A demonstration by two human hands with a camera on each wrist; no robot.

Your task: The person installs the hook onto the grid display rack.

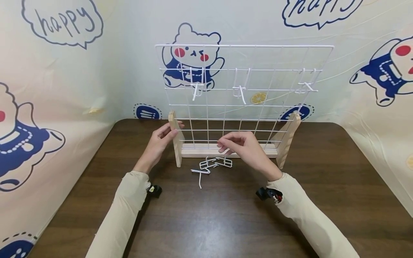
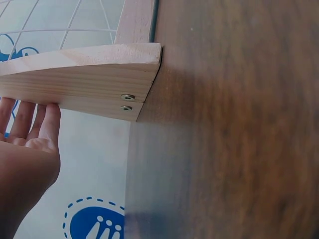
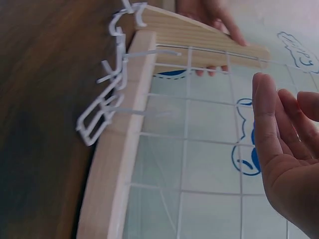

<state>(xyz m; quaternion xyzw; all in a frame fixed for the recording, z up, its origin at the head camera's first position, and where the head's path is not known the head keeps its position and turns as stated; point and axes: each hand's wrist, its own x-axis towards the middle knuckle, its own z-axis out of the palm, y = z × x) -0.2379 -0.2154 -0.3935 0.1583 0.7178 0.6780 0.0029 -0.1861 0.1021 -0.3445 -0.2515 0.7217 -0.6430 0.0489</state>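
1. My left hand (image 1: 158, 143) holds the left wooden side support (image 1: 176, 147), thumb on one side and fingers on the other.
2. My right hand (image 1: 243, 147) is loosely bent, fingertips slightly apart, with nothing visible in it; it hovers before the wire grid (image 1: 226, 105).
3. The loose white hooks (image 1: 204, 165) lie clustered on the surface (image 1: 206, 222), just in front of the wooden base bar (image 1: 193, 153), below and left of my right fingertips.
4. They overlap, so I judge that lifting one could drag another along if their wires catch. My knuckles might also bump the grid, since it stands so near, and rock the stand if my left grip slackens.
5. The nearest loose hook (image 1: 200, 179) has its long prong pointing towards me, its crosspiece running left to right; the others' axes are harder to separate.
6. The grid's long axis runs left to right, and its three hung hooks (image 1: 239, 87) jut towards me.
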